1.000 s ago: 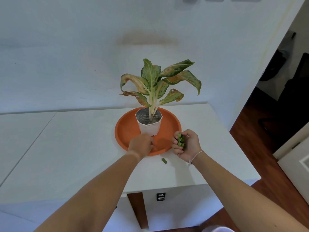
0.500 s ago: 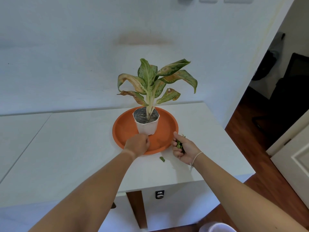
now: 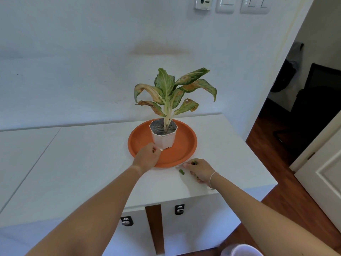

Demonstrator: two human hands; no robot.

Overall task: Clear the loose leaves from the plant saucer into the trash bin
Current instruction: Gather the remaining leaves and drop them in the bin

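An orange plant saucer lies on the white counter with a white pot and a leafy plant standing in it. My left hand rests curled on the saucer's near rim, just in front of the pot; I cannot see anything in it. My right hand lies palm down on the counter just right of the saucer, closed around green leaf bits that peek out at the knuckles. One small loose leaf lies on the counter beside its fingertips. The rim of a white trash bin shows at the bottom edge, on the floor.
The white counter ends close on the right, above a wooden floor. Cabinet fronts with two knobs sit below the near edge. A white door stands at the right, and wall switches hang above.
My right hand has dropped from beside the saucer's rim down onto the counter, turning palm down toward the loose leaf. My left hand has stayed at the saucer's near rim.
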